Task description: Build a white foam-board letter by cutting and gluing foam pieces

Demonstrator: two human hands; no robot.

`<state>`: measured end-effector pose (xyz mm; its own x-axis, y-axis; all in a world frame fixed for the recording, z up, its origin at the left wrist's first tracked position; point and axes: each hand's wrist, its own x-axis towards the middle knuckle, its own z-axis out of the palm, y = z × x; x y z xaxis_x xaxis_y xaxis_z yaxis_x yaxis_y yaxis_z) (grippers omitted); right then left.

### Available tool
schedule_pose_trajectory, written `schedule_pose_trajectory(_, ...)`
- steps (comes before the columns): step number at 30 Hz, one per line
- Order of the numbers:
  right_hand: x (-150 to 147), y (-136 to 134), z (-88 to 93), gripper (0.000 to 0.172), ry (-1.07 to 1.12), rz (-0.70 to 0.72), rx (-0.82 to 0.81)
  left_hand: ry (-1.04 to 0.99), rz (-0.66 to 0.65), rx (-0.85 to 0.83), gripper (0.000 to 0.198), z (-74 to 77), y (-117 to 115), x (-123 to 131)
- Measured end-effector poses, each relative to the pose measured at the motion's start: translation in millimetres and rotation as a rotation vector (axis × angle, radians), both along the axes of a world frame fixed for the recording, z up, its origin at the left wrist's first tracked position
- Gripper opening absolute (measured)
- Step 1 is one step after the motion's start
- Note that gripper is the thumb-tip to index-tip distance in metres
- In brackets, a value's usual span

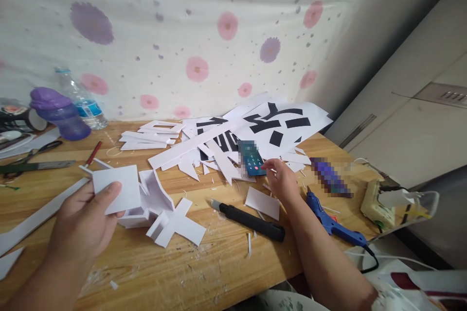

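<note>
My left hand (85,214) is closed on a white foam-board piece (118,187), the thumb pressing its flat square face. Folded white walls (156,192) show just behind; whether they join the held piece I cannot tell. My right hand (282,180) reaches over the table to a phone (251,158) with a call screen lit. Its index finger is stretched to the phone's lower right corner, close to the red button, and the hand holds nothing. A white cross-shaped cutout (180,223) lies beside the folded walls. Right of it rests a black utility knife (251,221), blade out.
Paper sheets with black shapes (277,124) and white offcuts (189,148) cover the back. A blue glue gun (333,223) lies right of my forearm, near a power strip (377,204). Scissors (36,163), a purple-lidded bottle (60,112) and a water bottle (85,99) are at left.
</note>
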<state>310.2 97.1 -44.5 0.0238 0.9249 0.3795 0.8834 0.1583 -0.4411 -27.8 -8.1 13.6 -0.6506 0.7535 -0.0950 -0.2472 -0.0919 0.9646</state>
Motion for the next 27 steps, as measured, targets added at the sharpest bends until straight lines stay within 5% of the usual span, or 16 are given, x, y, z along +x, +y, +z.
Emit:
schedule_pose_trajectory(5,-1.5,1.1,-2.3,0.02,-0.003,0.01,0.007,-0.022,0.01,0.013,0.032,3.8,2.2,0.0)
schedule_pose_trajectory(11,-15.7,4.1,-16.8,0.07,-0.071,0.024,-0.035,-0.021,0.008,-0.019,0.032,5.0,2.2,5.0)
schedule_pose_trajectory(24,-17.9,-2.7,-16.5,0.065,-0.085,0.108,0.017,0.026,-0.007,0.015,0.033,2.1,2.1,1.1)
schedule_pose_trajectory(27,-10.6,-4.8,-11.5,0.05,-0.053,0.112,0.024,0.02,0.026,0.028,0.033,6.7,0.7,3.9)
